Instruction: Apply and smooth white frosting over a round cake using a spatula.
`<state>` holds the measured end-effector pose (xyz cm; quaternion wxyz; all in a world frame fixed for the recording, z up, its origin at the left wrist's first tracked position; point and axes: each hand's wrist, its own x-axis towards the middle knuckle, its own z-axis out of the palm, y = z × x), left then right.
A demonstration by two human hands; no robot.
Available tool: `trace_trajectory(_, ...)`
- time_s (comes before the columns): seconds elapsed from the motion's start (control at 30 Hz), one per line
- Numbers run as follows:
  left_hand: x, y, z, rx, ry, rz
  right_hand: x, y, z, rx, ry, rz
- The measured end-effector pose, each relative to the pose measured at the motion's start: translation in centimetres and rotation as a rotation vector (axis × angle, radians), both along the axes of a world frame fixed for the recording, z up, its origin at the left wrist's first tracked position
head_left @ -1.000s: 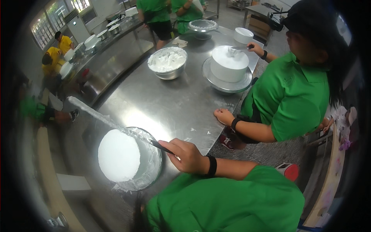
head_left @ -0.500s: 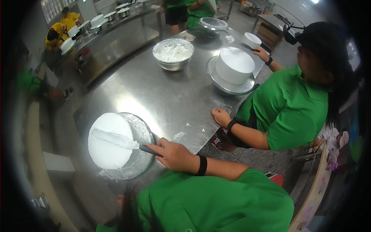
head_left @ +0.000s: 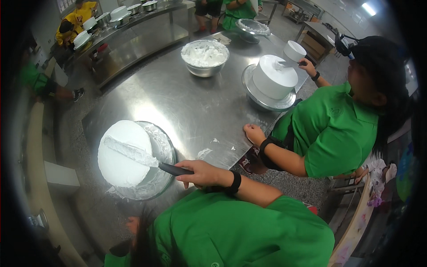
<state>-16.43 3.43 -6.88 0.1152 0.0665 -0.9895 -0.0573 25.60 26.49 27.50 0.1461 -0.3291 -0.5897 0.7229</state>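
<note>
My right hand (head_left: pixel 199 173) is closed round the black handle of an icing spatula (head_left: pixel 131 152). Its long blade, smeared with white cream, lies across the top of a white round cake (head_left: pixel 122 171). Beneath the cake is a turntable (head_left: pixel 167 149) with cream smeared over its plate, near the left front of the steel table. My left hand (head_left: pixel 132 224) shows only in part below the turntable, beside my green shirt. Its fingers are too dim and hidden to read.
A metal bowl of white cream (head_left: pixel 204 58) stands farther back on the steel table (head_left: pixel 209 111). On the right, a co-worker (head_left: pixel 333 115) holds a spatula at another white cake (head_left: pixel 275 78) on a turntable. Cream scraps (head_left: pixel 204 153) lie near the table's edge.
My right hand has shifted slightly, and more of the spatula's handle shows. More of my left hand has come into view. The co-worker's spatula has moved onto the top of their cake, with cream there.
</note>
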Motion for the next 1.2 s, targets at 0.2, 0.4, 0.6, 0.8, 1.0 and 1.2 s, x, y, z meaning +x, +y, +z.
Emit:
trace_trajectory(0.2,-0.5,-0.3,-1.5,-0.046,0.136,-0.016,0.0,-0.3,-0.3,-0.097,0.058,0.000)
trace_trajectory(0.4,-1.0,-0.5,-2.0,-0.040,0.069,-0.024,-0.2,-0.2,0.0,-0.109,0.082,-0.001)
trace_trajectory(0.6,-1.5,-1.5,-1.4,0.083,-0.100,-0.084,-0.1,-0.2,0.2,-0.124,0.065,0.016)
trace_trajectory(0.8,-0.2,-0.3,1.2,0.033,-0.117,-0.108,-0.1,-0.3,0.1,-0.112,0.056,-0.001)
trace_trajectory(1.0,0.4,-0.9,2.6,0.043,-0.096,-0.081,-0.2,-0.1,-0.4,-0.346,0.164,0.027)
trace_trajectory(1.2,0.9,-0.7,3.0,-0.084,-0.167,-0.175,-0.2,-0.3,0.8,-0.473,0.205,0.015)
